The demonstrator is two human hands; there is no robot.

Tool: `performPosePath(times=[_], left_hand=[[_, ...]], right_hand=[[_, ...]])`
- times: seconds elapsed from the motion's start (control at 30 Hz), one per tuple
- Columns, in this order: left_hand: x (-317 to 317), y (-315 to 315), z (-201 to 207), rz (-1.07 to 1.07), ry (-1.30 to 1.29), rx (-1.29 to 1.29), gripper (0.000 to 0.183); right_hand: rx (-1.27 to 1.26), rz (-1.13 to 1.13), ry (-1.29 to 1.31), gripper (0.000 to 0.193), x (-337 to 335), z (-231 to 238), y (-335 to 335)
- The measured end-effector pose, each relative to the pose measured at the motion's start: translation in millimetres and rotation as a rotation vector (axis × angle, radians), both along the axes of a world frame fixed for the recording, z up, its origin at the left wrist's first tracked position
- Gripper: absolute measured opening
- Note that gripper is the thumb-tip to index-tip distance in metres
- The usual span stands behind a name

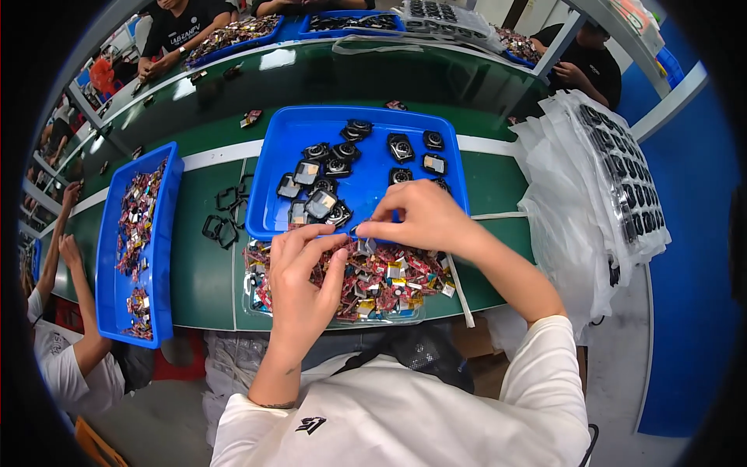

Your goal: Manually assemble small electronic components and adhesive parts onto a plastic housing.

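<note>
Both hands meet above the near rim of a blue tray [358, 117] that holds black watch-like cases [337, 167], some with pale square faces. My left hand [299, 276] has its thumb and index fingertips drawn close together beside the lowest cases. From the right, my right hand [424, 218] comes in with thumb and fingers pinched. Whatever either hand grips is too small and covered to name. Just below my hands, a clear plastic tray [412, 319] is heaped with small red circuit boards [373, 284] carrying white, yellow and blue bits.
Left stands a long blue bin [166, 257] of similar boards. Black square frames [222, 226] lie between it and the tray. Stacked plastic sheets of black parts [622, 175] rise at the right. Across the green conveyor [311, 78], people work beside more blue trays [276, 35].
</note>
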State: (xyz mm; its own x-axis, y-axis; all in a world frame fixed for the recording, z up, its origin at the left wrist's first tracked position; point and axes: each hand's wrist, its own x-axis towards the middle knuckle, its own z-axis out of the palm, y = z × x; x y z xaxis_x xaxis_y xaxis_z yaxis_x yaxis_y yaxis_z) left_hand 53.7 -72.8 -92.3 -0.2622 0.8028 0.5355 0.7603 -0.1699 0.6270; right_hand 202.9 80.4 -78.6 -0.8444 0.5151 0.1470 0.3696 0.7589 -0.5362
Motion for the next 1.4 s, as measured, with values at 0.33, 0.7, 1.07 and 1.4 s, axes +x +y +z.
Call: performPosePath(times=[0.33, 0.7, 1.07, 1.4], left_hand=[[-6, -22, 0, -0.055, -0.220, 0.100, 0.018], [-4, -28, 6, -0.338, -0.369, 0.110, 0.014], [15, -43, -1, -0.228, -0.599, 0.143, 0.014], [6, -50, -10, -0.374, -0.824, -0.038, 0.015]], right_hand=[[-0.654, -0.040, 0.622, 0.013, 11, 4, -43], [-0.949, -0.003, 0.823, 0.011, 20, -9, -98], [-0.969, 0.000, 0.886, 0.012, 17, -28, -118], [-0.920, 0.044, 0.843, 0.020, 24, -31, -119]])
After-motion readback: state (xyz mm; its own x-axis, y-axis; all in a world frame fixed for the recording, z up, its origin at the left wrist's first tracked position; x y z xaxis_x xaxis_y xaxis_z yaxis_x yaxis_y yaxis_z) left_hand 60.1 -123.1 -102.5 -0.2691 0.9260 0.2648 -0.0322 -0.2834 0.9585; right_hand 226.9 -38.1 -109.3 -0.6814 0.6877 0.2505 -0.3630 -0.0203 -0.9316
